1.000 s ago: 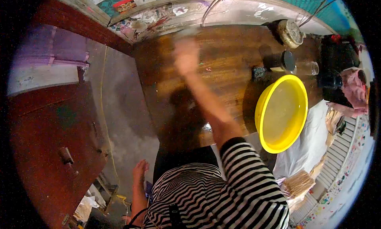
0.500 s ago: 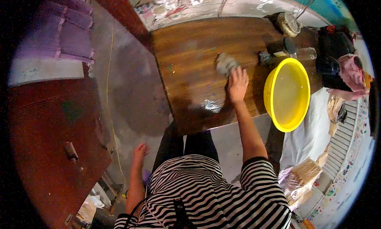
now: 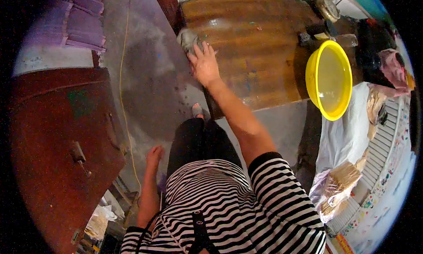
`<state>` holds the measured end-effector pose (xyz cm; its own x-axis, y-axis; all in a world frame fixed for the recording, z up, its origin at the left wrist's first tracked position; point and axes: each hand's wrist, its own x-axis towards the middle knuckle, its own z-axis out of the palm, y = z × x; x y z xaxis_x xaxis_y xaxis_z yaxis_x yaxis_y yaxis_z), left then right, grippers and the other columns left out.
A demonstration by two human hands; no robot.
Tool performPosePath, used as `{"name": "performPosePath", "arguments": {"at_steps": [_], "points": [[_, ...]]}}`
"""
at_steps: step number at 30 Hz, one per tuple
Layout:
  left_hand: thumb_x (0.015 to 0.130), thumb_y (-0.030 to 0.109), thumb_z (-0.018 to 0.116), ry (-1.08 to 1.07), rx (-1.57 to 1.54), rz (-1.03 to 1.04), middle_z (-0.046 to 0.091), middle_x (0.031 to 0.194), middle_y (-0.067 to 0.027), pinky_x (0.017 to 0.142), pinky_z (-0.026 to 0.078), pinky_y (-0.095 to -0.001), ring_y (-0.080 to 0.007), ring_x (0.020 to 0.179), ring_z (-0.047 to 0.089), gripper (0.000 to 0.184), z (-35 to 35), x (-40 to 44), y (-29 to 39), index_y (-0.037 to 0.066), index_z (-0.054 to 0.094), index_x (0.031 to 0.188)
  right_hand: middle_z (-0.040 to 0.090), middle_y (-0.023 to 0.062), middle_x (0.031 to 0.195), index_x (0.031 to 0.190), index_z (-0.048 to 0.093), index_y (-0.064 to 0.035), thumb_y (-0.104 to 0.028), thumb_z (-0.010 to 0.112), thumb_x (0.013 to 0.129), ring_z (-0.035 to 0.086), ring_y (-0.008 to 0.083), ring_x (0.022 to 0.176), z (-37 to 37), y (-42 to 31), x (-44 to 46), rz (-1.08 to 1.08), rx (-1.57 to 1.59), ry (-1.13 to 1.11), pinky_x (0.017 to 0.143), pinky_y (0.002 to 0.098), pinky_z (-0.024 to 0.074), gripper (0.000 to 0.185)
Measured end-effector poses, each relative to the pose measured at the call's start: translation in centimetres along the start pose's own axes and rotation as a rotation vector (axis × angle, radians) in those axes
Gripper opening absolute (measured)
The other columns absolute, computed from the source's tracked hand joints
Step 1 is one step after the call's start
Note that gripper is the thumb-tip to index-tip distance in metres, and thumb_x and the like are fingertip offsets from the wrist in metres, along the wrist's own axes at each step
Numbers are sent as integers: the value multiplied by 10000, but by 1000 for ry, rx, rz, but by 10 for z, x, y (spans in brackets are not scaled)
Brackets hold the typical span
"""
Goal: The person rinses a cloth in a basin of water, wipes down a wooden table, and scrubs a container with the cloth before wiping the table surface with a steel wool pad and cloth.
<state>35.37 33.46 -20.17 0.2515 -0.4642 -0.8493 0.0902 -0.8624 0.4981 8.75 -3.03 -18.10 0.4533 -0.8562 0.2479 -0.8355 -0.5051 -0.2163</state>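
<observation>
A crumpled grey cloth (image 3: 188, 39) lies at the left edge of the brown wooden table (image 3: 264, 51). My right hand (image 3: 205, 65) presses on this cloth with its fingers over the near part; the cloth partly hides the fingertips. My left hand (image 3: 154, 154) hangs low beside my body, above the floor. Nothing shows in it, and its fingers are loose and slightly blurred. A yellow basin (image 3: 311, 73) with cloudy liquid stands at the table's right side.
Behind the basin are a glass jar (image 3: 347, 40), a round tin (image 3: 328, 9) and a dark bag (image 3: 372, 38) with a pink cloth (image 3: 391, 65). Wrapped bundles (image 3: 341, 183) lie at the right. A red-brown cabinet (image 3: 57, 135) stands left, and a yellow cord (image 3: 123, 95) crosses the floor.
My right hand and the grey cloth have moved from the middle of the table to its left edge. The view has shifted, showing more floor. My left hand still hangs low.
</observation>
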Motion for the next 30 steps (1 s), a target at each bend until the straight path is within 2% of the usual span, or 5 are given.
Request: {"name": "performPosePath", "arguments": {"at_steps": [11, 14, 17, 20, 30], "points": [[862, 198, 574, 51, 525, 407, 667, 939, -95, 721, 481, -295, -174, 876, 631, 295, -38, 17, -57, 44, 635, 1106, 395, 153, 1405, 1039, 602, -96, -134, 565, 810, 270, 444, 1331, -44, -59, -174, 132, 93, -86, 1095, 527, 240, 234], [851, 200, 570, -18, 590, 194, 675, 970, -141, 756, 487, -344, -252, 900, 641, 285, -53, -15, -66, 17, 649, 1054, 383, 152, 1413, 1055, 594, -102, -108, 559, 814, 268, 435, 1334, -9, -61, -221, 242, 275, 55, 1099, 516, 246, 243], [840, 194, 559, 50, 938, 438, 672, 963, -166, 740, 489, -402, -342, 867, 639, 254, -87, -25, -106, 9, 671, 972, 374, 151, 1417, 1056, 594, -103, -90, 551, 818, 269, 418, 1338, -36, -57, -248, 34, 146, 31, 1094, 505, 267, 243], [829, 191, 557, -14, 1336, 364, 668, 971, -174, 753, 486, -419, -348, 879, 634, 237, -78, -87, -62, 12, 682, 921, 372, 152, 1417, 1068, 598, -105, -79, 542, 818, 274, 393, 1342, -72, -62, -268, 99, 150, -99, 1083, 489, 293, 257], [844, 183, 554, -344, 1318, 258, 660, 1003, -185, 790, 478, -412, -336, 929, 624, 238, -130, -167, -94, 4, 674, 947, 530, 196, 1253, 1120, 603, -102, -99, 618, 800, 510, 371, 1142, -51, -87, -416, 811, 431, 123, 957, 406, 426, 320]]}}
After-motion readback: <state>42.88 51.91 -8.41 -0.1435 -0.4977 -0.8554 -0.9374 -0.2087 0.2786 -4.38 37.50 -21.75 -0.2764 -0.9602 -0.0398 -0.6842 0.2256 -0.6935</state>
